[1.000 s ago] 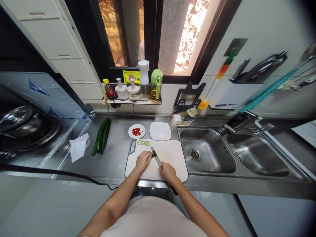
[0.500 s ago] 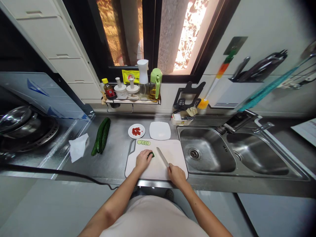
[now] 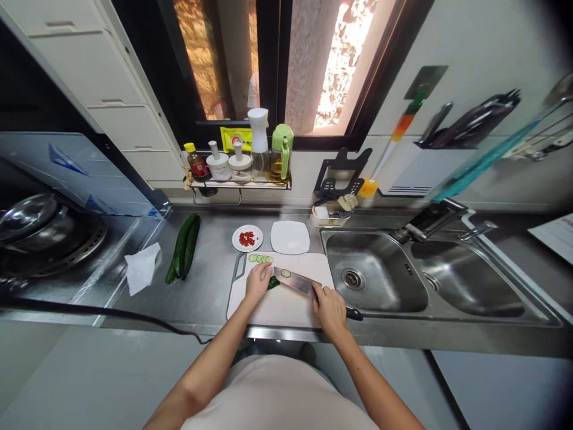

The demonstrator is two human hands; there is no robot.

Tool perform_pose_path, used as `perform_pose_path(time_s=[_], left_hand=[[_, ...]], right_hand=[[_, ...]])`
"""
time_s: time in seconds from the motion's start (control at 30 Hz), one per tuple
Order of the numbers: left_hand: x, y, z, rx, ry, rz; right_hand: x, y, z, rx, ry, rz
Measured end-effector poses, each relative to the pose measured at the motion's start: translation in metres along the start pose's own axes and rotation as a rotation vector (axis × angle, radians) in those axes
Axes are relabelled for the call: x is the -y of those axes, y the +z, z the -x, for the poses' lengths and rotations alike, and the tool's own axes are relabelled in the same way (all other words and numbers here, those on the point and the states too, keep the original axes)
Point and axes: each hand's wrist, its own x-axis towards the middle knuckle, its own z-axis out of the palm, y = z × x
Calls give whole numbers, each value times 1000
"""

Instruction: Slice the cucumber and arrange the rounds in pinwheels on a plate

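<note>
My right hand (image 3: 329, 307) is wrapped round the knife (image 3: 299, 283), its black handle sticking out to the right and its blade tilted flat over the white cutting board (image 3: 295, 310). On the blade lies one cucumber slice (image 3: 285, 273). My left hand (image 3: 258, 283) is at the blade's tip, fingers bent; whether they hold anything is too small to tell. A dark green cucumber piece (image 3: 273, 283) lies beside its fingers, partly under the blade. Several overlapping slices (image 3: 260, 258) form a row at the board's upper left.
Behind the board are a small plate (image 3: 237, 239) of chopped red pieces and a square white plate (image 3: 290, 237). Whole cucumbers (image 3: 181, 251) and a white paper (image 3: 142, 268) lie left. A double sink (image 3: 376, 272) is on the right.
The knife has turned from upright to tilted flat, and a slice now shows on its blade. My left hand has moved up slightly, off the cucumber piece. My right hand has shifted right.
</note>
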Motion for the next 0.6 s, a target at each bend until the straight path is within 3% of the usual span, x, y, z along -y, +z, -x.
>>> perform_pose_path(time_s=[0.2, 0.6], left_hand=[[-14, -5, -2, 150, 179, -102], [-26, 1, -2, 283, 179, -67]], right_hand=[[-1, -1, 1, -49, -51, 28], [-7, 1, 4, -47, -69, 38]])
